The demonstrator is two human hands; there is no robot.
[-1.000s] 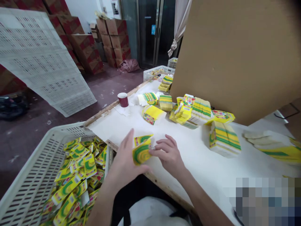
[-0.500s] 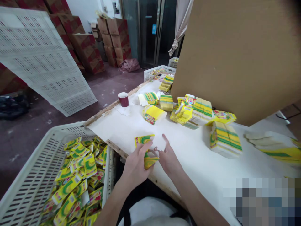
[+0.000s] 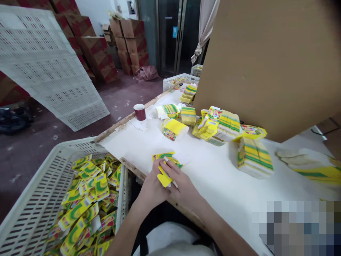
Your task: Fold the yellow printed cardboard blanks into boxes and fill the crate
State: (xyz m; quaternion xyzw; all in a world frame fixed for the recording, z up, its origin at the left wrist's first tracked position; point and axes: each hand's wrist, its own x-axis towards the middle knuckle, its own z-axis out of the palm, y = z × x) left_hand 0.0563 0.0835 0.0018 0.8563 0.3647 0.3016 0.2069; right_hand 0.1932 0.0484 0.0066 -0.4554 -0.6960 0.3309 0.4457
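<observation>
Both hands meet over the near edge of the white table point(image 3: 213, 185). My left hand point(image 3: 153, 183) is closed round a small yellow carton point(image 3: 164, 177), whose yellow flap sticks out toward me. From the right, my right hand point(image 3: 182, 183) presses its fingers on the same carton. Just beyond the fingers a flat yellow-and-green carton point(image 3: 166, 155) lies on the table, partly covered by the hands. Past it sits a bundle of flat yellow cartons point(image 3: 174, 128).
A white plastic crate point(image 3: 29, 199) of yellow cartons point(image 3: 87, 199) stands at lower left. A dark red cup point(image 3: 140, 113) is near the table's far-left edge. Bundled cartons point(image 3: 255, 158) line the right side before a large brown board point(image 3: 266, 64). Boxes point(image 3: 133, 42) are stacked behind.
My right hand has moved left, from beside the carton onto it. The carton has turned in my left hand, and its yellow flap now shows between the hands.
</observation>
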